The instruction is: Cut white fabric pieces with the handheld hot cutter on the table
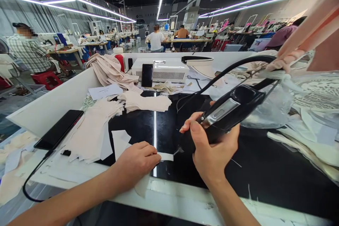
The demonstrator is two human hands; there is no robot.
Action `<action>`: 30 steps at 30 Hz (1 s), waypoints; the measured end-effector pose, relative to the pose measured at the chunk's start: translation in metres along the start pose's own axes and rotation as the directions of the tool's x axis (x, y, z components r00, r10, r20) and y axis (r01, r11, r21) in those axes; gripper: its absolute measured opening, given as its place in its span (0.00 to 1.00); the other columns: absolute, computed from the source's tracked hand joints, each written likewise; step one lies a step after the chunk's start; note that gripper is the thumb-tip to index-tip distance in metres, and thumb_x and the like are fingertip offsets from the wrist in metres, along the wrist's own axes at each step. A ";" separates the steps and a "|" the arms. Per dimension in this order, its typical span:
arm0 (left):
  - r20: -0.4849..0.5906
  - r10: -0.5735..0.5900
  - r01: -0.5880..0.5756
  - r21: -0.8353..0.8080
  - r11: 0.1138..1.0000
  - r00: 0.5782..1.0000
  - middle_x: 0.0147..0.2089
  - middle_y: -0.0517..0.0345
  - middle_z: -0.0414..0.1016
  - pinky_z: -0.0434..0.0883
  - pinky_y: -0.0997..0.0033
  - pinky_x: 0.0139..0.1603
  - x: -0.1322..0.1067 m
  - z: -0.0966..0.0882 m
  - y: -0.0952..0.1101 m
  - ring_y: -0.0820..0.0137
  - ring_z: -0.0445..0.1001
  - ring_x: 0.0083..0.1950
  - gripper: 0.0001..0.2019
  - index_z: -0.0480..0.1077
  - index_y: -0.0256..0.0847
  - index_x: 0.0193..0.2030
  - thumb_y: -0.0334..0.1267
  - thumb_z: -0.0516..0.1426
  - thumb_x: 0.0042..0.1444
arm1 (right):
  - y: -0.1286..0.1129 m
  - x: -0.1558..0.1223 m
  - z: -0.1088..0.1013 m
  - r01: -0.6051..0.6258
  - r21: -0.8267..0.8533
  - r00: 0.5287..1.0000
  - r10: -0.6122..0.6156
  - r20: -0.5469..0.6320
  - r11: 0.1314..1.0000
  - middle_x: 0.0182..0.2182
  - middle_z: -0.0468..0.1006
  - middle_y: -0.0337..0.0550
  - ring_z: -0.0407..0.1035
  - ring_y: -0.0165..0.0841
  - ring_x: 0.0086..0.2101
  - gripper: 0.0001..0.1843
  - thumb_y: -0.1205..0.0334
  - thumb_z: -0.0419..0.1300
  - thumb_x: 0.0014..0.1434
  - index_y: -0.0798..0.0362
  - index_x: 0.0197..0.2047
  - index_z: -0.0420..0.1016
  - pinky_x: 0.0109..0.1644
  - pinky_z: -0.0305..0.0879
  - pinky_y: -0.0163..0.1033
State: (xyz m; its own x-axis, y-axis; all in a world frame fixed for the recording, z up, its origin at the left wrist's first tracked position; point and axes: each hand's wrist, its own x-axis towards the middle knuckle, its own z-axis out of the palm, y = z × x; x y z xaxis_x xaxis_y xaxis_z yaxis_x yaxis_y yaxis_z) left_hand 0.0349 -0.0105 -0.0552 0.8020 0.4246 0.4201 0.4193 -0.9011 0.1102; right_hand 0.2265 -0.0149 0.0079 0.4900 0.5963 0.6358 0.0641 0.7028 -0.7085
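My right hand (214,153) is wrapped round a black corded hand tool (245,97) with a metal plate along its side. The tool tilts down to the left, and its narrow tip reaches close to the end of a white strip (167,156); I cannot tell whether they touch. My left hand (136,164), fingers closed together, presses the strip on the shiny black work surface (140,123). A pale fabric piece (120,141) lies just beyond the left hand, and another hangs below it over the table edge.
Stacks of pale cut fabric (88,127) and a phone (59,129) lie left. A white vented box (161,69) stands at the back, a second phone (147,75) before it. The tool's cable (225,76) meets a pink cloth tie (299,42). Co-workers (156,39) sit beyond.
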 end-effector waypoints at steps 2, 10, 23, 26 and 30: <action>-0.019 -0.001 0.001 0.003 1.000 1.000 0.41 0.55 0.75 0.77 0.66 0.43 0.000 0.001 0.000 0.66 0.73 0.41 0.07 0.74 0.36 0.46 0.26 0.54 0.70 | -0.001 0.000 0.002 -0.010 0.011 1.000 0.011 -0.008 1.000 0.30 0.78 0.32 0.72 0.27 0.23 0.17 0.62 0.72 0.57 0.48 0.42 0.68 0.29 0.74 0.35; -0.033 0.005 -0.004 0.030 1.000 0.999 0.40 0.56 0.74 0.76 0.66 0.41 -0.001 0.003 0.001 0.66 0.72 0.40 0.06 0.73 0.36 0.44 0.27 0.54 0.70 | 0.000 -0.004 0.019 -0.068 0.088 0.998 0.067 0.019 0.994 0.30 0.78 0.30 0.72 0.27 0.23 0.17 0.59 0.72 0.58 0.47 0.42 0.67 0.28 0.73 0.35; -0.066 0.008 -0.006 0.037 0.999 0.998 0.39 0.56 0.75 0.76 0.67 0.42 0.000 0.005 0.003 0.67 0.73 0.39 0.07 0.72 0.36 0.42 0.27 0.53 0.71 | 0.002 -0.005 0.020 -0.068 0.059 0.997 0.066 0.048 0.996 0.30 0.78 0.30 0.72 0.27 0.23 0.14 0.61 0.70 0.59 0.47 0.42 0.67 0.28 0.73 0.35; -0.065 0.001 0.001 0.040 0.999 0.998 0.40 0.56 0.74 0.76 0.66 0.42 0.000 0.006 0.004 0.66 0.72 0.40 0.08 0.72 0.37 0.42 0.27 0.53 0.71 | 0.001 -0.002 0.016 -0.050 0.057 0.999 0.050 0.011 0.997 0.30 0.77 0.30 0.71 0.28 0.23 0.16 0.61 0.71 0.58 0.47 0.43 0.67 0.27 0.73 0.36; -0.038 0.000 0.002 0.051 0.999 0.999 0.39 0.56 0.74 0.76 0.66 0.42 0.000 0.006 0.003 0.66 0.72 0.40 0.08 0.72 0.36 0.41 0.27 0.53 0.70 | 0.001 -0.001 0.012 -0.049 0.049 0.999 0.049 0.002 0.998 0.30 0.77 0.30 0.71 0.28 0.23 0.17 0.61 0.72 0.58 0.47 0.42 0.67 0.27 0.73 0.36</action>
State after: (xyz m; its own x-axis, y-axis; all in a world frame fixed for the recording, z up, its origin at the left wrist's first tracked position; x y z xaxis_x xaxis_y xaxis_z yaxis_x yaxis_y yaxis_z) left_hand 0.0384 -0.0127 -0.0604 0.7853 0.4210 0.4540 0.4423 -0.8945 0.0646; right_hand 0.2159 -0.0103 0.0101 0.4908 0.6310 0.6008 -0.0025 0.6906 -0.7233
